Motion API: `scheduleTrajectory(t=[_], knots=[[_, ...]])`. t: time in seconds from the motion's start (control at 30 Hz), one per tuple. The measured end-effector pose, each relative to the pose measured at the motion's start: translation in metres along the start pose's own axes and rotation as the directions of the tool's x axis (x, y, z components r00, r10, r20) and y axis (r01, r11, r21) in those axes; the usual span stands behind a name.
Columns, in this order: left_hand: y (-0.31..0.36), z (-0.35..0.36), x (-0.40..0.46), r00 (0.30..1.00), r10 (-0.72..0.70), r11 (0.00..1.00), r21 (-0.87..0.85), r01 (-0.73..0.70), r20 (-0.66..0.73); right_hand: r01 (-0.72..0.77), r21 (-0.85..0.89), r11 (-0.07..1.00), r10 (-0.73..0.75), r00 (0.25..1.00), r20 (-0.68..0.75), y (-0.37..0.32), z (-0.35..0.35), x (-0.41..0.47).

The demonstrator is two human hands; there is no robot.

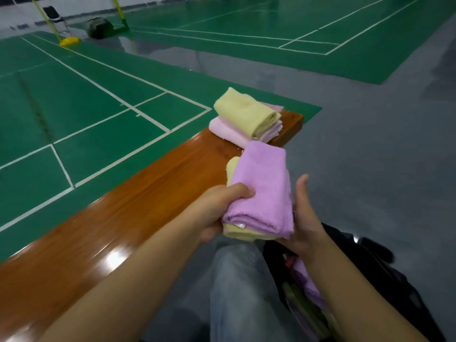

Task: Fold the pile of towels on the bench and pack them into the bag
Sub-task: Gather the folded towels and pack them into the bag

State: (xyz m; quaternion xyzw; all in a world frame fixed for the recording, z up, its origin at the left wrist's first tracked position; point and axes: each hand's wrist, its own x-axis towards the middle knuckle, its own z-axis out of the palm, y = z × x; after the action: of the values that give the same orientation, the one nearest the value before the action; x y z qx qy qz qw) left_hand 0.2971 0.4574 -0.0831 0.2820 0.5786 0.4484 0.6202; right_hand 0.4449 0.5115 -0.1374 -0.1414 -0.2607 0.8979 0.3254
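Head view, left hand: our left hand grips the near end of a folded stack, thumb curled over the purple towel, the other fingers hidden beneath.
Head view, right hand: our right hand supports the stack's right edge from the side and below, thumb straight and raised, palm against the cloth; we cannot tell how the fingers under it lie.
Held stack: the purple towel lies on a yellow towel, both lifted off the worktop and held above our knee, just beside the bag.
Bag: the black bag sits open at lower right, with purple and greenish folded cloth already inside.
Remaining towels: a folded yellow towel rests on pink towels at the worktop's far end, not yet packed.
Risk, slipping layer: we judge the lower yellow towel could slide out, since only the near end is pinched.
Risk, unfolding: the far end hangs unsupported and may droop open as we tilt it down.
Risk, bag mouth: the opening looks narrow and partly filled, so corners could catch and rumple.
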Motion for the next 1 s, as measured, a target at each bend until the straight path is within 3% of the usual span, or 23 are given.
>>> scheduleTrajectory(t=[0.2, 0.3, 0.47, 0.53, 0.67, 0.73, 0.77, 0.83, 0.9, 1.0], knots=[[-0.048, 0.045, 0.048, 0.975, -0.175, 0.977, 0.150, 0.155, 0.137, -0.011, -0.205, 0.979, -0.056, 0.947, -0.317, -0.019, -0.072, -0.039], [-0.076, 0.078, 0.083, 0.950, -0.235, 0.965, 0.166, 0.203, 0.207, -0.040, -0.297, 0.954, -0.111, 0.872, -0.476, -0.033, -0.119, -0.056], [-0.129, 0.118, 0.137, 0.870, -0.375, 0.916, 0.274, 0.294, 0.321, -0.051, -0.241, 0.969, -0.112, 0.782, -0.613, -0.045, -0.193, -0.092], [-0.146, 0.124, 0.154, 0.856, -0.421, 0.897, 0.274, 0.346, 0.300, -0.059, -0.263, 0.963, -0.144, 0.713, -0.686, -0.043, -0.220, -0.108], [-0.186, 0.115, 0.187, 0.830, -0.543, 0.837, 0.165, 0.522, 0.127, -0.159, -0.347, 0.924, -0.197, 0.577, -0.792, -0.027, -0.261, -0.137], [-0.207, 0.105, 0.199, 0.815, -0.579, 0.780, 0.299, 0.550, 0.013, -0.243, -0.377, 0.894, -0.177, 0.581, -0.795, -0.014, -0.274, -0.147], [-0.219, 0.099, 0.204, 0.830, -0.557, 0.707, 0.508, 0.492, -0.029, -0.277, -0.385, 0.880, -0.156, 0.598, -0.786, -0.008, -0.277, -0.151], [-0.241, 0.089, 0.212, 0.876, -0.482, 0.381, 0.903, 0.197, 0.012, -0.318, -0.373, 0.872, -0.100, 0.631, -0.769, 0.004, -0.283, -0.156], [-0.261, 0.086, 0.214, 0.852, -0.507, 0.094, 0.991, -0.097, 0.131, -0.338, -0.364, 0.868, -0.070, 0.642, -0.763, 0.015, -0.285, -0.157], [-0.286, 0.089, 0.218, 0.771, -0.576, -0.129, 0.902, -0.413, 0.270, -0.389, -0.377, 0.841, -0.035, 0.655, -0.754, 0.027, -0.291, -0.156]])
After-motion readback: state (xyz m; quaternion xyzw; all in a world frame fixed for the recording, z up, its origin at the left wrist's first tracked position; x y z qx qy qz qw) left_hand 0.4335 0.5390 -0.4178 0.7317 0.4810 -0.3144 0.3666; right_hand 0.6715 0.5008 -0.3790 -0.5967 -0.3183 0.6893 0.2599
